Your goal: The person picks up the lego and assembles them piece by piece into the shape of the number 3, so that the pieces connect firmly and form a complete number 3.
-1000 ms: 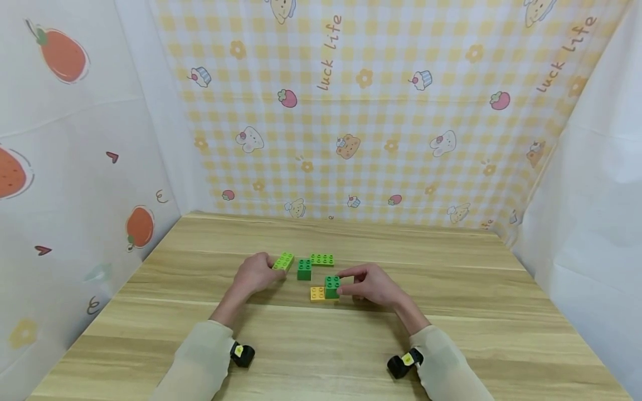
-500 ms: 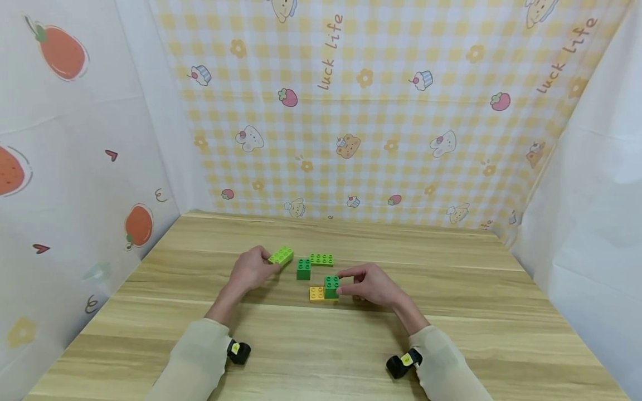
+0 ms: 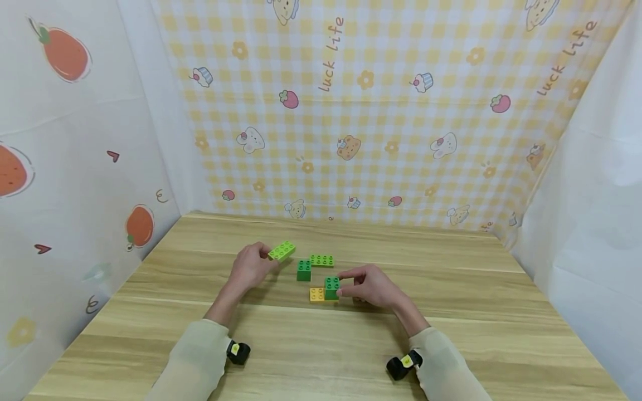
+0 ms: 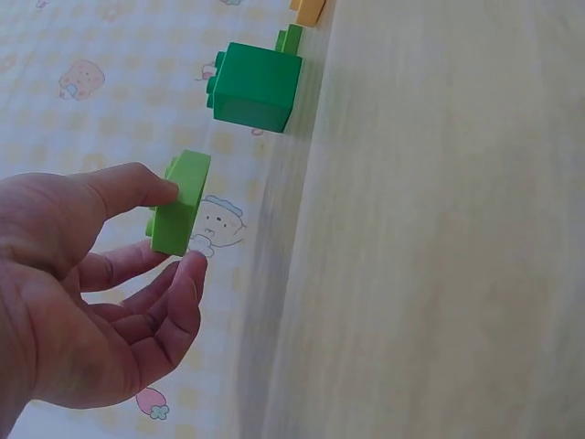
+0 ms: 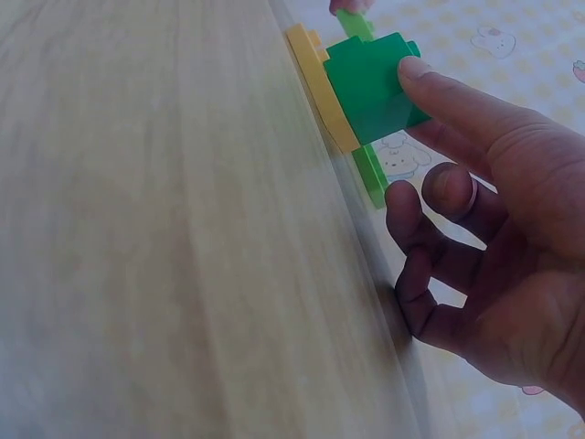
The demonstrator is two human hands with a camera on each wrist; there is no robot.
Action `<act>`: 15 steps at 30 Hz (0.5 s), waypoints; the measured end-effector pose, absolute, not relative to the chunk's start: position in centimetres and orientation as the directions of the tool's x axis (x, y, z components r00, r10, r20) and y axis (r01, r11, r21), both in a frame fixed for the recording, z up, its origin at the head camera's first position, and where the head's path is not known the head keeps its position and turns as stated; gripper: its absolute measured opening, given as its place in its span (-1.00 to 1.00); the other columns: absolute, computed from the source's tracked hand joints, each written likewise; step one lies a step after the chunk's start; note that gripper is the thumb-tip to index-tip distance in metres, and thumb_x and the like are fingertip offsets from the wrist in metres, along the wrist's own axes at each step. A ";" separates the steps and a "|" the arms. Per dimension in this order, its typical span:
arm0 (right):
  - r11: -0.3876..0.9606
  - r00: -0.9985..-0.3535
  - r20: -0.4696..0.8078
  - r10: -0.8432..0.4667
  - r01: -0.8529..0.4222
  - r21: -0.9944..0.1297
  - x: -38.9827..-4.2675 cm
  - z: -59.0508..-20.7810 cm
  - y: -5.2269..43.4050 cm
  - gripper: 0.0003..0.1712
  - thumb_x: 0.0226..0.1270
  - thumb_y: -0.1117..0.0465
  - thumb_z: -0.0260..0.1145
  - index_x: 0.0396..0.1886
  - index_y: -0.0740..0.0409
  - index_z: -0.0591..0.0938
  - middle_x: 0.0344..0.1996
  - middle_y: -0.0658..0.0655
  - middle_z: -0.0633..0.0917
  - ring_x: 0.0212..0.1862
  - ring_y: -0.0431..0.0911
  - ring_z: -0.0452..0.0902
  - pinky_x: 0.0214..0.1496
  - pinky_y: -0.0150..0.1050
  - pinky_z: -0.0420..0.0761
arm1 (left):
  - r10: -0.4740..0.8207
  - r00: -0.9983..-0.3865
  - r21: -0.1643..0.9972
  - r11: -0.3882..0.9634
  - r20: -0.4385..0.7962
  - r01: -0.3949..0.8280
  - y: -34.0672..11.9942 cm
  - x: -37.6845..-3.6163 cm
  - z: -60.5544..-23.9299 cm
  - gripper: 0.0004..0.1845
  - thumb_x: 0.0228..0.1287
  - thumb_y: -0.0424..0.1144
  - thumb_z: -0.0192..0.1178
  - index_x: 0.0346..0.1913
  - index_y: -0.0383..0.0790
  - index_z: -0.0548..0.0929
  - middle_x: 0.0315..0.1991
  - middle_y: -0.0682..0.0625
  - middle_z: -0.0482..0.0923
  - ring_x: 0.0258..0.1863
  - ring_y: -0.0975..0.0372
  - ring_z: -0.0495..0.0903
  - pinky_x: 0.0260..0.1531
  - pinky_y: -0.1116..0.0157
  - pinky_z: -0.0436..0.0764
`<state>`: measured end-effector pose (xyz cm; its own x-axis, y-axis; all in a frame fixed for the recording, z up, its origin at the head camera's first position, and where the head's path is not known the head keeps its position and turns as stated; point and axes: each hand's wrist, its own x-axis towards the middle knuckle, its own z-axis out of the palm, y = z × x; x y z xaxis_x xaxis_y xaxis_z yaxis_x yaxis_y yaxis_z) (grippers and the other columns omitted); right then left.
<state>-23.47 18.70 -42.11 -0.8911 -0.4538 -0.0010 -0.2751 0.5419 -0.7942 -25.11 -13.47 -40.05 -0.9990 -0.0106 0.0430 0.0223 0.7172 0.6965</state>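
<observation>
My left hand (image 3: 251, 266) pinches a thin light-green toy brick (image 3: 282, 251) between thumb and fingers, tilted, as the left wrist view also shows (image 4: 181, 203). With thumb and forefinger, my right hand (image 3: 372, 285) grips a dark green square brick (image 3: 332, 288). That brick sits on the right half of a flat yellow brick (image 3: 316, 294), whose left studs show in the head view; its other fingers curl loosely below. Between the hands stands a second dark green brick (image 3: 304, 270), touched by neither.
Just behind the standing dark green brick lies another light-green flat brick (image 3: 322, 260). Everything rests on a wooden table (image 3: 321, 345). A checked cloth (image 3: 361, 122) hangs at the back, with white cloth at both sides. Each sleeve carries a black wrist camera (image 3: 238, 352).
My left hand has moved slightly back and left, raising the light-green brick and turning it flatter across. The right hand stays at the dark green brick on the yellow one.
</observation>
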 end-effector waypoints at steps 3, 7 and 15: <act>0.544 -0.890 0.001 -0.456 -0.280 -0.791 -23.4 -42.1 18.7 -0.50 0.33 0.00 0.56 0.21 0.07 0.77 -0.59 -0.02 0.58 -0.53 -0.18 0.43 -0.50 -0.36 0.40 | -0.004 -0.999 0.714 0.699 0.039 0.026 -13.4 -25.0 -39.9 -0.58 0.36 -0.24 0.36 0.19 -0.39 0.62 -0.01 -0.26 0.71 -0.14 0.04 0.67 -0.22 0.22 0.59; 0.541 -0.889 0.000 -0.458 -0.278 -0.794 -23.4 -42.1 18.7 -0.50 0.33 0.00 0.56 0.21 0.06 0.77 -0.59 -0.02 0.58 -0.53 -0.18 0.43 -0.50 -0.36 0.41 | 0.002 -0.999 0.743 0.669 0.033 0.027 -13.3 -24.9 -39.6 -0.57 0.38 -0.27 0.35 0.23 -0.38 0.60 -0.04 -0.28 0.74 -0.25 0.08 0.72 -0.39 0.31 0.59; 0.538 -0.885 0.005 -0.465 -0.287 -0.792 -23.5 -42.2 18.8 -0.50 0.34 0.01 0.55 0.21 0.07 0.77 -0.59 0.00 0.60 -0.53 -0.18 0.44 -0.50 -0.36 0.42 | 0.023 -0.999 0.810 0.585 0.025 0.034 -12.9 -24.6 -39.0 -0.60 0.37 -0.29 0.38 0.20 -0.34 0.62 -0.11 -0.21 0.73 -0.27 0.11 0.70 -0.39 0.33 0.57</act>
<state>-23.47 18.75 -42.17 -0.8851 -0.4654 0.0046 -0.2873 0.5384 -0.7922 -24.64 -12.87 -39.02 -0.9994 0.0233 0.0249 0.0338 0.5853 0.8101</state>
